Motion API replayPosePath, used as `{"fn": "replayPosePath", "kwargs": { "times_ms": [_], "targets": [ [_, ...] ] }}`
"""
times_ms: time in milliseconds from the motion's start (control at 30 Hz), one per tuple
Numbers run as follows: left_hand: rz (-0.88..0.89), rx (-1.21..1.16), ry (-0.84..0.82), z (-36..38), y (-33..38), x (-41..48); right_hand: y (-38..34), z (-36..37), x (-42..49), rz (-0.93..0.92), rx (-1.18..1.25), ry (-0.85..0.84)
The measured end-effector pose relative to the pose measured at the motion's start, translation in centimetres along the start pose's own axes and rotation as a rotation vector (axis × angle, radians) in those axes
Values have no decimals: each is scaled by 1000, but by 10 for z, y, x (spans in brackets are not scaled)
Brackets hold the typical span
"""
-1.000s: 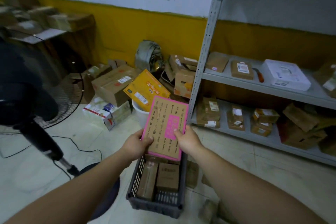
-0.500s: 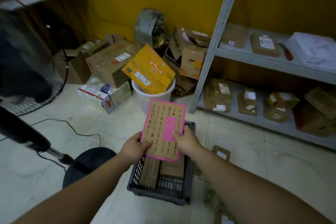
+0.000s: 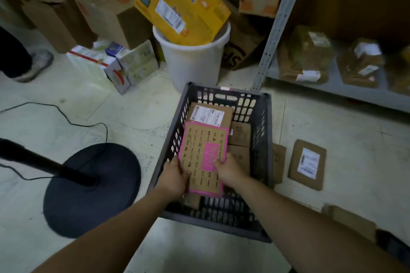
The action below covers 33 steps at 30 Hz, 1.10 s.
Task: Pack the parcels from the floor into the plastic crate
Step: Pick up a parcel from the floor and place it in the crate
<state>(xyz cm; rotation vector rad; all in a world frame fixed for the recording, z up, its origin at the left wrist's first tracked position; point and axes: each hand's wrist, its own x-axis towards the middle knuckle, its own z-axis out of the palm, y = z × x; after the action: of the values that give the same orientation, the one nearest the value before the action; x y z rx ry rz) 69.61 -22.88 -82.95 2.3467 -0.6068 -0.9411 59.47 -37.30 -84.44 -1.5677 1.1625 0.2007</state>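
Observation:
A dark grey plastic crate (image 3: 265,139) stands on the floor in front of me. Inside it lie brown cardboard parcels; one at the far end (image 3: 209,114) carries a white label. A flat brown parcel with a pink border (image 3: 205,153) is held over the crate's left half, down inside its walls. My left hand (image 3: 175,175) grips its near left edge and my right hand (image 3: 228,168) holds its near right side. Right of the crate, a flat brown parcel with a white label (image 3: 307,164) lies on the floor, and another thin one (image 3: 278,162) leans at the crate wall.
A black fan base (image 3: 93,188) with its pole and cable sits left of the crate. A white bucket (image 3: 193,60) holding a yellow box (image 3: 179,2) stands behind it. Grey shelving (image 3: 277,24) with wrapped parcels is at right. Boxes pile at back left, beside a person's shoe (image 3: 37,64).
Both hands have lowered the pink-bordered parcel from chest height down into the crate. My view has tilted down and closer to the floor.

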Motion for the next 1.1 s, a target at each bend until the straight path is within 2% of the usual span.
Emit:
{"fn": "replayPosePath", "kwargs": {
  "times_ms": [300,400,633,800,1000,1100],
  "targets": [
    [12,144,57,35,-31,41,26,27,40,2,-6,20],
    [69,180,67,40,-33,44,29,32,44,-7,-12,69],
    [217,453,120,37,-37,43,12,41,40,-85,-72,117],
    [143,339,107,32,-38,49,11,47,40,-95,-36,108],
    [144,245,78,16,-21,35,3,28,20,-94,-62,-89],
    [118,226,-19,-4,2,12,-15,1,-18,-95,-117,-95]
  ]
}}
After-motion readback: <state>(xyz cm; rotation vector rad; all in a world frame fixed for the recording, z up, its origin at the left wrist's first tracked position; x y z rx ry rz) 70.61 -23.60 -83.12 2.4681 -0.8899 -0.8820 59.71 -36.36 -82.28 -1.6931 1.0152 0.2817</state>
